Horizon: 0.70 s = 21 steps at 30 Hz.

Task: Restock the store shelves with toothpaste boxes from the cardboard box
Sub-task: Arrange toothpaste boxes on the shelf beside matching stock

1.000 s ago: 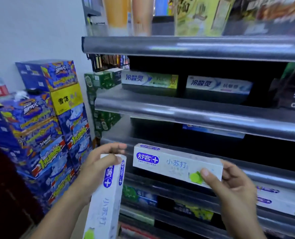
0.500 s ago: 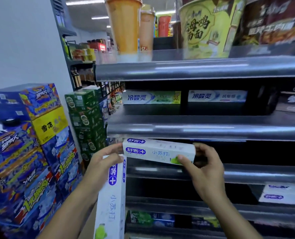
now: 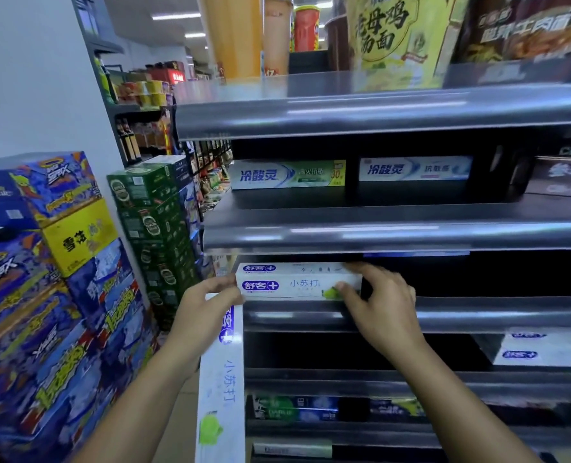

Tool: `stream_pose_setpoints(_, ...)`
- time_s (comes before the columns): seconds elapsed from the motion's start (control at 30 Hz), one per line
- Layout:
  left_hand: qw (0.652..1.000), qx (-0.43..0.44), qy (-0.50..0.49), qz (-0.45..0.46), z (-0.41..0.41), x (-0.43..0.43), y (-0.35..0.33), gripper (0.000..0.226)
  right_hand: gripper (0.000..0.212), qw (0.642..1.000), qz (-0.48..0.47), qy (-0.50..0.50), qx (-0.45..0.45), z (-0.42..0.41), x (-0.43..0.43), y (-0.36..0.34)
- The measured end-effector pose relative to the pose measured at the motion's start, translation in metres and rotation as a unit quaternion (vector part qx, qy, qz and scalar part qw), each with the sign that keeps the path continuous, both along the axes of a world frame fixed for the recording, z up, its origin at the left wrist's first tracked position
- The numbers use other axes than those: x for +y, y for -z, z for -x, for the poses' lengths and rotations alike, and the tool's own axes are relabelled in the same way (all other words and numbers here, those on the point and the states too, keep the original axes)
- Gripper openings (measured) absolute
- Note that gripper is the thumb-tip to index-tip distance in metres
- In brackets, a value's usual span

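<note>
The right hand (image 3: 381, 302) pinches the right end of the toothpaste box (image 3: 294, 284), which lies lengthwise along the shelf (image 3: 461, 315) edge, while the left hand (image 3: 207, 305), touching its left end, grips a second box (image 3: 224, 379) pointing down, so the push inward probably falls to the right.

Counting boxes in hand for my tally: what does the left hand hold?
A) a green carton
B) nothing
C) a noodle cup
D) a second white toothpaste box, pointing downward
D: the left hand grips a second white toothpaste box hanging lengthwise, while the right hand holds the horizontal toothpaste box at the shelf.
</note>
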State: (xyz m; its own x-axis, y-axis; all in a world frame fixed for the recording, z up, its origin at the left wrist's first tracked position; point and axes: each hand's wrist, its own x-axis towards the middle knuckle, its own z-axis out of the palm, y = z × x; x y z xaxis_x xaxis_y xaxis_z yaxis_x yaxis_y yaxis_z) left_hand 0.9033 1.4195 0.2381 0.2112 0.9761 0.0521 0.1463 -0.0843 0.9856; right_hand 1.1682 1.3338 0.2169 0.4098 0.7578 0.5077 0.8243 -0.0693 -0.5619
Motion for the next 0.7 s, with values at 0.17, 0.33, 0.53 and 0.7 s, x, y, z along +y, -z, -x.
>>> stream_pose_setpoints(0.17, 0.991, -0.091, -0.094, 0.022, 0.0, -0.003, 0.002, 0.004, 0.044, 0.994, -0.104, 0.008, -0.01, 0.016, -0.021, 0.007)
stream_pose_setpoints(0.33, 0.964, -0.196, -0.176, 0.009, 0.001, -0.009, -0.001, 0.006, 0.018, 0.968, -0.129, -0.052, 0.209, 0.037, -0.054, 0.02)
stream_pose_setpoints(0.53, 0.935, -0.288, -0.2, 0.04, -0.009, -0.014, -0.005, 0.02, 0.035, 0.889, -0.036, -0.171, 0.424, 0.055, -0.07, 0.025)
stream_pose_setpoints(0.7, 0.919, -0.33, -0.204, 0.068, -0.024, -0.023, -0.004, 0.025, 0.023, 0.848, -0.107, -0.176, 0.489, 0.064, -0.072, 0.018)
